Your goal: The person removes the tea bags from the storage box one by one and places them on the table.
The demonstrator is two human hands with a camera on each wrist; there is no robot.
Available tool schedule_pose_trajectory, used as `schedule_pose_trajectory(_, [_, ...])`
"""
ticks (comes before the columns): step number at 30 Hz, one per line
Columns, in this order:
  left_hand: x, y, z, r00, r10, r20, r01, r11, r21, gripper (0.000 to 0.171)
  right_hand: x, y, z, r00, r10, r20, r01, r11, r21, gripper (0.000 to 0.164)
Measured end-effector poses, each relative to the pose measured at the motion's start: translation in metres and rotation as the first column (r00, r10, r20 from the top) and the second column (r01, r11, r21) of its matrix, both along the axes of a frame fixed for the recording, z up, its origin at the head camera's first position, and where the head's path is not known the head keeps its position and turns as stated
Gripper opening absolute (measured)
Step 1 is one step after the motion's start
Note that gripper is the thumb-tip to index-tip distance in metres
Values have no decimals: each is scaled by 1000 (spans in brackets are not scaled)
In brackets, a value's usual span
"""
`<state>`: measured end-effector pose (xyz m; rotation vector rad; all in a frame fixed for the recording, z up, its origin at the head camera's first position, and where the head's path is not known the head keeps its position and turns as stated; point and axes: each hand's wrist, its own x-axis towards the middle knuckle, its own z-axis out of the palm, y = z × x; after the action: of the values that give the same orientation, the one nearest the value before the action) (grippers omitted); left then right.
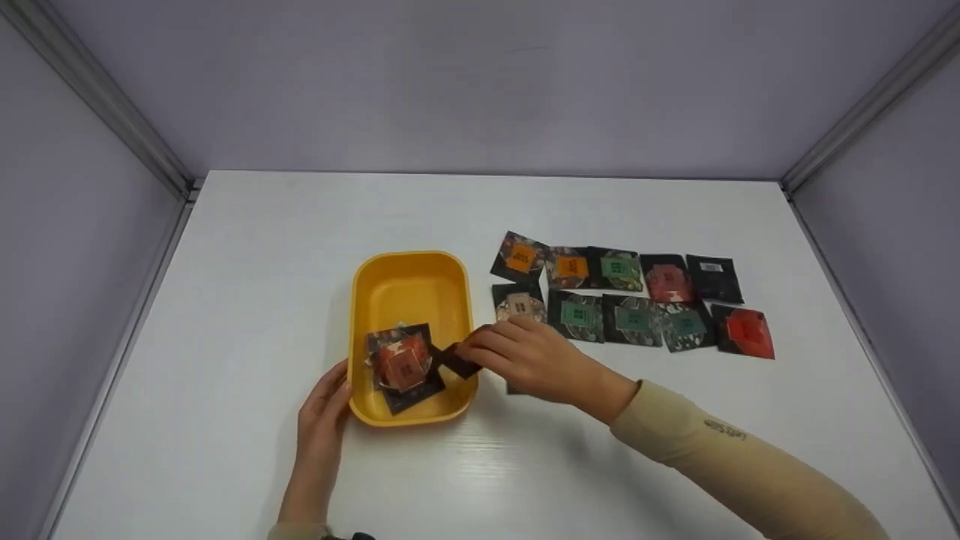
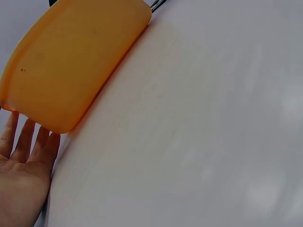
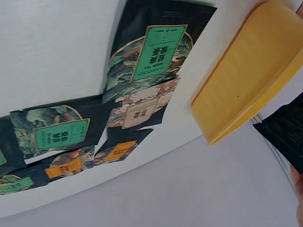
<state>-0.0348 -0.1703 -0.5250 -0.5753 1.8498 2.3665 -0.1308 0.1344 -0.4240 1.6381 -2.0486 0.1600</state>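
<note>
A yellow plastic tub (image 1: 411,296) stands on the white table with several tea sachets (image 1: 405,367) piled in its near part, a red-labelled one on top. My left hand (image 1: 322,416) rests against the tub's near left side; in the left wrist view its straight fingers (image 2: 35,142) touch the tub wall. Over the tub's right rim, my right hand (image 1: 536,360) pinches a dark tea sachet (image 1: 459,364). In the right wrist view that sachet (image 3: 286,135) shows its black side. A green-labelled tea sachet (image 3: 156,52) lies below the right hand, mostly hidden in the head view.
Right of the tub, tea sachets lie in rough rows, among them an orange-labelled one (image 1: 520,257), a green one (image 1: 621,268), a plain black one (image 1: 715,279) and a red one (image 1: 747,331). Grey walls (image 1: 480,90) enclose the table at the back and sides.
</note>
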Motion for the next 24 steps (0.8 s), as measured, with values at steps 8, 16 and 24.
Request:
schedule_pose_trajectory(8, [0, 0, 0, 1000, 1, 11, -1, 1000, -13, 52, 6, 50, -15, 997, -81, 15, 82, 995, -60, 23])
schedule_pose_trajectory(16, [-1, 0, -2, 1000, 5, 18, -5, 1000, -18, 51, 5, 104, -33, 980, -195, 24, 194, 981, 27, 46])
schedule_pose_trajectory(24, [-1, 0, -1, 1000, 10, 23, -10, 1000, -18, 50, 0, 129, -48, 970, -233, 73, 235, 972, -19, 26])
